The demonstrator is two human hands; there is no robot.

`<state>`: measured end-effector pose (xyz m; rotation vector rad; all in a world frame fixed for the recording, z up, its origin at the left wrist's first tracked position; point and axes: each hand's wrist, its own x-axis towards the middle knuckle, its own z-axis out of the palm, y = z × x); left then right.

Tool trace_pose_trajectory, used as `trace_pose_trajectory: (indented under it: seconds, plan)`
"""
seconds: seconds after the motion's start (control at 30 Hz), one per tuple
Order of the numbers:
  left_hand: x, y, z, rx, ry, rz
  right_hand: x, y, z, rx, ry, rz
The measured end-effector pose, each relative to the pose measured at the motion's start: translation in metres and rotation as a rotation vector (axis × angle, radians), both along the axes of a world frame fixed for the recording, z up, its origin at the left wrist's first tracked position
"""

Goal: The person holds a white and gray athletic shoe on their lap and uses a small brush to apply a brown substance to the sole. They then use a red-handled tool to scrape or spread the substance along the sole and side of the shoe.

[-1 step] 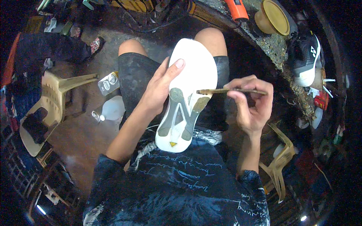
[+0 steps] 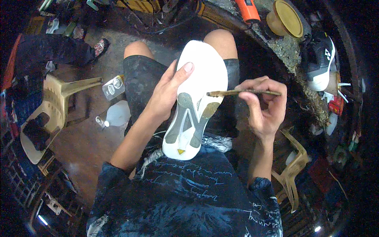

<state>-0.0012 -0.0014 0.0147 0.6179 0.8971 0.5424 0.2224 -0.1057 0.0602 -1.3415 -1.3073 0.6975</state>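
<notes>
Brush point(image 2: 233, 93) tip has shifted slightly up the white sole point(image 2: 205, 67); contact unclear. Right hand point(image 2: 266, 106) pinches the handle, thumb against fingers. Left hand point(image 2: 167, 91) clamped round sole's edge, thumb on top. Sole above dark shorts point(image 2: 146, 81); pale bottle point(image 2: 119, 112) left.

Looks dim toward the edges, with brown floor point(image 2: 81, 154), a beige plastic chair point(image 2: 56, 98) at left, a rough ledge point(image 2: 290, 55) at upper right and a white light strip point(image 2: 42, 220) at lower left
</notes>
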Motion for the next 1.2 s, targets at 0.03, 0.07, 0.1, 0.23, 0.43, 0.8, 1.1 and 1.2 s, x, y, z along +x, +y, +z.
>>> trace_pose_trajectory:
  seconds: [0.03,0.07,0.1,0.23,0.43,0.8,1.1,1.2]
  plan:
    - [0.0,0.0,0.003,0.031,0.005,-0.002,0.003,0.005,-0.001,0.004,0.006,-0.014]
    - [0.001,0.0,0.005,0.05,0.009,-0.006,0.005,0.01,-0.001,0.007,0.013,-0.027]
    - [0.001,-0.001,0.007,0.067,0.02,-0.009,0.007,0.015,-0.002,0.013,-0.001,-0.051]
    - [0.001,0.0,0.012,0.106,0.044,-0.014,0.014,0.03,-0.003,0.043,-0.028,-0.081]
    - [-0.003,0.003,0.014,0.051,0.028,0.009,0.007,0.015,0.013,0.068,0.029,0.092]
    - [-0.002,0.034,0.001,0.17,-0.096,-0.06,0.053,0.028,0.029,0.212,0.03,-0.623]
    - [-0.006,0.014,-0.047,0.23,-0.142,-0.074,0.216,-0.036,0.098,0.464,-0.211,-1.233]
    - [-0.008,0.017,-0.042,0.357,-0.065,-0.167,0.247,-0.044,0.105,0.27,-0.581,-1.271]
